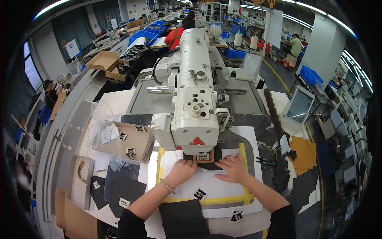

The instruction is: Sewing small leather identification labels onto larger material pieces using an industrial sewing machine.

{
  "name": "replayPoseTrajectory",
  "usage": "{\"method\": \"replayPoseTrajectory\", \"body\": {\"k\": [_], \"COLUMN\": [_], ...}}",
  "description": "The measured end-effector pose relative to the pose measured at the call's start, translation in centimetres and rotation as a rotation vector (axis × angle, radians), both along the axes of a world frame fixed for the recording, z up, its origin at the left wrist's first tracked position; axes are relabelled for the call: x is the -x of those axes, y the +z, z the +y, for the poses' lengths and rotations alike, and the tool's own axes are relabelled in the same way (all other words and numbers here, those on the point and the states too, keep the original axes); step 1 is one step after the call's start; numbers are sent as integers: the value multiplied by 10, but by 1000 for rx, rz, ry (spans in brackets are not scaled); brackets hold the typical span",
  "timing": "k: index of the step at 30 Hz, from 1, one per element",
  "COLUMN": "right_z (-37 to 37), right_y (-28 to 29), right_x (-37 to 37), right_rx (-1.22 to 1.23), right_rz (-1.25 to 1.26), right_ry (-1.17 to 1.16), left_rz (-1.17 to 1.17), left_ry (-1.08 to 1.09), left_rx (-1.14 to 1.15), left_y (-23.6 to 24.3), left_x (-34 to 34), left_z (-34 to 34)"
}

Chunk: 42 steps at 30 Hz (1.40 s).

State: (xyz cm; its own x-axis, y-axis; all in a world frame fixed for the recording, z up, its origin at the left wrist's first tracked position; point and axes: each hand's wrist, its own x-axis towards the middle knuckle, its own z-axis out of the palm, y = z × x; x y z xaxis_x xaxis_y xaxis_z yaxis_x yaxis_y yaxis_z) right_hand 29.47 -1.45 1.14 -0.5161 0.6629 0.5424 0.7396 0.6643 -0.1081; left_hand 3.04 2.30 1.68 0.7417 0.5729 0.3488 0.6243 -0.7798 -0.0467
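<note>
Under the head of a large white industrial sewing machine [195, 115], a small brown frame [194, 157] surrounds a black-and-white label [203, 157] on a dark fabric piece [207, 165]. My left hand [182, 173] lies at the left edge of this fabric, fingers close together and pressing down. To the right, my right hand [232, 169] rests flat with its fingers spread, fingertips at the fabric's edge. Beneath both lies a white sheet [179, 189] edged with yellow tape [223, 200]. Loose labels [200, 194] and a dark fabric piece [184, 218] lie nearer me.
At left stand a cardboard box [115, 150] holding several labels and a clear plastic bag [102, 125]. Green-handled snips [266, 161], mustard fabric [303, 153] and a control screen [299, 105] are at right. Other people work farther off.
</note>
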Motion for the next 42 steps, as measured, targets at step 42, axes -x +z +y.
{"method": "replayPoseTrajectory", "body": {"k": [42], "right_z": [-46], "right_y": [5], "right_x": [-121], "right_rx": [-34], "right_rz": [-234], "right_ry": [-666], "left_rz": [-184], "left_ry": [-245], "left_rx": [72], "left_y": [38], "left_x": [65], "left_z": [-187]}}
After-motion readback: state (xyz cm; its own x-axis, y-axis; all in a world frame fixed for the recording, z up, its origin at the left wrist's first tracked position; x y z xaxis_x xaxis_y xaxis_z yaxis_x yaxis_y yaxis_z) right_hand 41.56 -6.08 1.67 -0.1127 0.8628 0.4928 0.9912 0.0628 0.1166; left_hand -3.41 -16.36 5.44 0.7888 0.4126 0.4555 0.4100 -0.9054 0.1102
